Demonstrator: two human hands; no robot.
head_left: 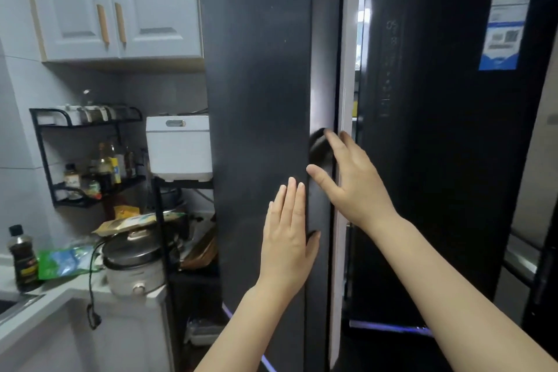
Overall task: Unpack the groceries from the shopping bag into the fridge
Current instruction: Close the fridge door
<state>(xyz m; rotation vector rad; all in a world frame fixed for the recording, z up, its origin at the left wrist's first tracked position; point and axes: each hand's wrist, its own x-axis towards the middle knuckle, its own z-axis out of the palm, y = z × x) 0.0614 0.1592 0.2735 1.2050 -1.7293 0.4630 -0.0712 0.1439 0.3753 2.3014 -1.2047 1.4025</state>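
Head view, facing a dark two-door fridge (pixel 437 160). Left door (pixel 262 100) fills the centre; right door carries a touch panel and a blue label (pixel 507 15) at 1 o'clock. A narrow gap runs between the doors, with a pale door edge (pixel 345 160) showing in it.

Left hand (pixel 287 238): flat, palm against the left door's face near its right edge, at 6 o'clock of centre. Fingers (pixel 291 193) straight and close together, holding nothing; thumb tucked round the door edge.

Right hand (pixel 353 184): at the gap, just above and to the right of the left hand. Fingers spread wide, empty, tips at the pale edge, thumb pointing to 9 o'clock over the left door. Whether they press the edge: cannot tell.

Shopping bag and groceries: not seen in this view.

At 8 o'clock: surface (pixel 45 296) with a grey-lidded cooker (pixel 133 263), a dark bottle (pixel 22 257), a green packet (pixel 63 261). Black wall rack (pixel 87 157) with bottles at 9 o'clock; white appliance (pixel 179 148) beside the fridge; pale cabinets (pixel 114 3) at 10 o'clock.
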